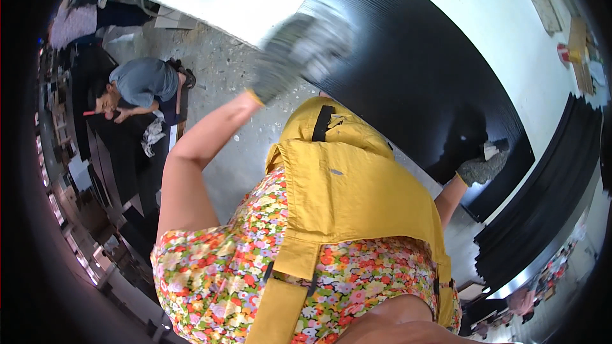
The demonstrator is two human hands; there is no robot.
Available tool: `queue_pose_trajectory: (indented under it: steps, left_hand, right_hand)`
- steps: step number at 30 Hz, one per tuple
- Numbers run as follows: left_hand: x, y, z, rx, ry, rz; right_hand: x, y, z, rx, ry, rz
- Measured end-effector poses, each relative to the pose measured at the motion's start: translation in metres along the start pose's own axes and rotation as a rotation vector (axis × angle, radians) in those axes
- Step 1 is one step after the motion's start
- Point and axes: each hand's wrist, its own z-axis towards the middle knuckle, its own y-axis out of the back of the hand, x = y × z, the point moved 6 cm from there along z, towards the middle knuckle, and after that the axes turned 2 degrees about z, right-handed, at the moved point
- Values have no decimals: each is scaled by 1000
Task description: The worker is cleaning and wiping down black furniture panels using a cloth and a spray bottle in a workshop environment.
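A long glossy black panel [408,44] lies slantwise over a white tabletop [229,0]. My left hand [284,54], in a dark grey glove, is closed on a crumpled grey-white rag [326,41] at the panel's far left edge. Motion smears both the hand and the rag. Down at the panel's near right end is my right hand [481,171], gloved too. Its fingers are closed around a small pale piece [491,151], whose kind I cannot make out. The hand's dark reflection shows in the glossy surface beside it.
On the right stands a stack of black ridged sheets [542,197]. Wood pieces [579,57] and a red-and-white container [563,54] sit at the table's far right. Across the speckled floor [220,57], a person in a grey shirt [143,83] bends over dark panels.
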Motion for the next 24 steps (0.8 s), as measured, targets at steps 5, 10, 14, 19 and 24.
queue_pose_trajectory:
  steps: [5,10,14,19,24]
  left_hand:
    - [-95,-158,27,381,-685,455]
    - [-57,-124,138,-129,-591,688]
    - [-12,-96,202,-227,-279,693]
    - [-14,-39,120,-268,64,535]
    - [-1,10,-9,-365,142,554]
  right_hand:
    - [-28,-11,-21,34,-166,211]
    - [3,-15,-13,107,61,116]
    - [3,8,6,105,177,-4]
    - [-9,5,11,123,233,1]
    - [-15,7,18,119,269,13]
